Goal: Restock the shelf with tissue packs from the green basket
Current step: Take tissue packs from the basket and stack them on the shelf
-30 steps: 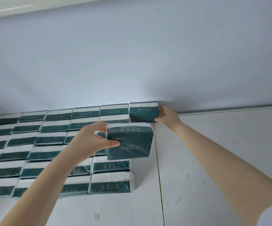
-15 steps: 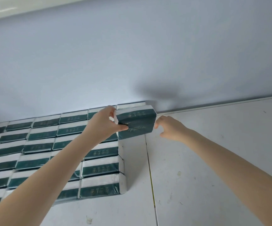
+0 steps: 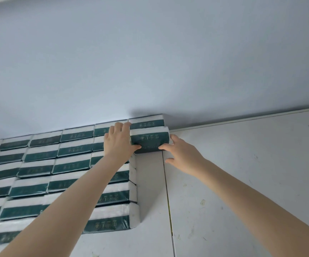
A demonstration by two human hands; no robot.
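Observation:
A dark green and white tissue pack [image 3: 149, 139] stands on the white shelf [image 3: 242, 173] just in front of the back-row pack [image 3: 146, 121] by the wall. My left hand [image 3: 119, 141] grips its left end, thumb on the front face. My right hand [image 3: 182, 153] holds its right end, thumb on the lower front edge. Rows of the same tissue packs [image 3: 57, 169] fill the shelf to the left, partly hidden by my left forearm. The green basket is out of view.
A pale blue wall [image 3: 150, 62] rises straight behind the shelf. A seam [image 3: 167, 191] runs front to back through the shelf just right of the stacked packs. Bare white shelf lies to the right of the seam.
My left hand carried the pack back and to the right, up against the back-row pack. My right hand left the back-row pack and took the carried pack's right end.

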